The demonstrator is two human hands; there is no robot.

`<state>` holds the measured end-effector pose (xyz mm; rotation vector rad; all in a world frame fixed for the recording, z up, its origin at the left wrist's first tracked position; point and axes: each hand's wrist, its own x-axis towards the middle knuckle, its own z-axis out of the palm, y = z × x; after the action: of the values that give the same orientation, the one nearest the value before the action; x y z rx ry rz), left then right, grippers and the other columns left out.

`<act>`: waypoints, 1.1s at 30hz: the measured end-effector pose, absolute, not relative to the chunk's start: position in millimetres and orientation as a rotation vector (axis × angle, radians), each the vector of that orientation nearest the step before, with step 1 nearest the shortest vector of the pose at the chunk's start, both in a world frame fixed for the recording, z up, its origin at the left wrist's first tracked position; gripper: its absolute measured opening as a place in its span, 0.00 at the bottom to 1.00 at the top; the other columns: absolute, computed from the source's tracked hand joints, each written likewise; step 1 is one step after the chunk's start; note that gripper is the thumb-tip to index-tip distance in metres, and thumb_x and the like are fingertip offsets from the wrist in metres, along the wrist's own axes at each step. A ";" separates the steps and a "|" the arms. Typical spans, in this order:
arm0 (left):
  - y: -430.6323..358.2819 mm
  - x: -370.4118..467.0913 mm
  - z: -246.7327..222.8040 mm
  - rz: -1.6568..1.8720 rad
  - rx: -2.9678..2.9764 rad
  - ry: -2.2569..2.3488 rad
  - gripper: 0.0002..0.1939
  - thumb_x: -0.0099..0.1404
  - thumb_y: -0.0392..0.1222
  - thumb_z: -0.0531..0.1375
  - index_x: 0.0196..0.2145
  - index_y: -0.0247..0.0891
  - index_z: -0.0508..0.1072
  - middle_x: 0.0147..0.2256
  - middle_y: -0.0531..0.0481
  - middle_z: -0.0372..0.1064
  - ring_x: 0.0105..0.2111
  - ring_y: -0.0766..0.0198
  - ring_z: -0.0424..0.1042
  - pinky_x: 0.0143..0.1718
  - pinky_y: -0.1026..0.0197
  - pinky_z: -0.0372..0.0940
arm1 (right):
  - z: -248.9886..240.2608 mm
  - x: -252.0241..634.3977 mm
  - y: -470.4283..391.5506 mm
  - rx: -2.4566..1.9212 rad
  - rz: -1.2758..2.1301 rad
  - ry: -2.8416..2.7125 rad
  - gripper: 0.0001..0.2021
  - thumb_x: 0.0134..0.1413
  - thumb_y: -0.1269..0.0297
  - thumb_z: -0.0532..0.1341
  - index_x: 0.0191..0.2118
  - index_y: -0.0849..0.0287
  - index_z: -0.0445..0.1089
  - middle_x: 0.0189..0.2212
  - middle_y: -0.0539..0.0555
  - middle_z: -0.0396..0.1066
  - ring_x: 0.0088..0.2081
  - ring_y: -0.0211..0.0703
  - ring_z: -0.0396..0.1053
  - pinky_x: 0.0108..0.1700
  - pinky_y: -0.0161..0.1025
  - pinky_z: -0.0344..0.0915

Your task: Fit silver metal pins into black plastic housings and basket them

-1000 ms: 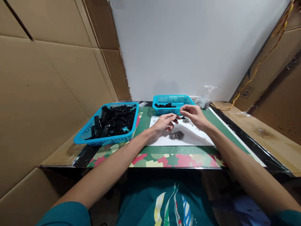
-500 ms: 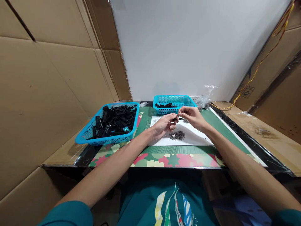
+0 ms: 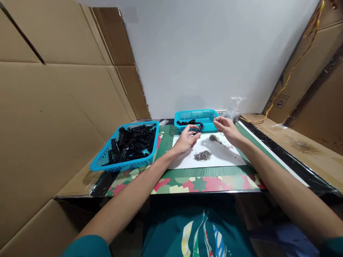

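Note:
In the head view, my left hand [image 3: 187, 140] grips a small black plastic part [image 3: 200, 129] between thumb and fingers, above a white sheet [image 3: 227, 159]. My right hand [image 3: 226, 128] is raised to the right, apart from that part. Its thumb and forefinger are pinched together at a tiny thin thing, too small to name. Beneath the hands, a pile of small metal pieces [image 3: 203, 156] lies on the sheet. A second, darker pile of metal bits [image 3: 213, 137] sits farther back, with some scattered to its right.
On the left, a blue basket [image 3: 123, 166] is heaped with black plastic parts [image 3: 134, 141]. Another blue basket [image 3: 210, 113] at the back holds fewer of them. Clear plastic bags [image 3: 232, 113] stand at the back right. Cardboard walls [image 3: 66, 96] flank the table.
My hands, together before at the black part, have separated. The right has moved right and slightly up; the left has tilted the part upright. The view has shifted slightly.

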<state>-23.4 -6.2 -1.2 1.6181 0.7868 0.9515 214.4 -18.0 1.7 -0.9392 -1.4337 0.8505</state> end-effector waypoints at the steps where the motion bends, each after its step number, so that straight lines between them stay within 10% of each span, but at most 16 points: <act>1: -2.1 -24.4 2.0 1.017 1.690 0.816 0.20 0.67 0.48 0.70 0.51 0.40 0.69 0.37 0.51 0.71 0.25 0.70 0.65 0.26 0.64 0.58 | -0.1 216.0 -16.0 -0.944 0.853 -1.428 0.28 0.50 0.34 0.71 0.38 0.54 0.67 0.28 0.46 0.55 0.29 0.39 0.50 0.32 0.41 0.48; 8: 42.2 -28.8 56.7 1.341 2.087 1.264 0.11 0.75 0.48 0.62 0.40 0.36 0.76 0.32 0.46 0.77 0.33 0.60 0.75 0.40 0.58 0.66 | -6.8 221.8 -6.3 -0.946 0.853 -1.444 0.25 0.54 0.36 0.68 0.35 0.54 0.66 0.28 0.48 0.54 0.29 0.41 0.49 0.31 0.43 0.48; 19: 87.6 -18.2 68.2 0.855 2.189 1.779 0.09 0.70 0.46 0.68 0.36 0.39 0.82 0.44 0.40 0.83 0.48 0.51 0.79 0.50 0.55 0.67 | -10.0 219.1 -4.0 -0.950 0.871 -1.529 0.19 0.59 0.44 0.66 0.35 0.54 0.65 0.31 0.51 0.60 0.33 0.43 0.56 0.35 0.43 0.55; 33: 89.8 -70.2 83.7 0.344 2.452 1.409 0.22 0.75 0.47 0.53 0.61 0.40 0.75 0.58 0.39 0.76 0.53 0.54 0.75 0.51 0.58 0.69 | -8.2 214.5 -11.6 -0.902 0.928 -1.497 0.24 0.53 0.37 0.69 0.34 0.54 0.66 0.28 0.48 0.58 0.29 0.40 0.51 0.31 0.42 0.49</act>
<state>-70.2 89.8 83.7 2.4524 1.4092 0.3441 214.5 -11.6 -8.2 -0.9020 -1.4973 0.9283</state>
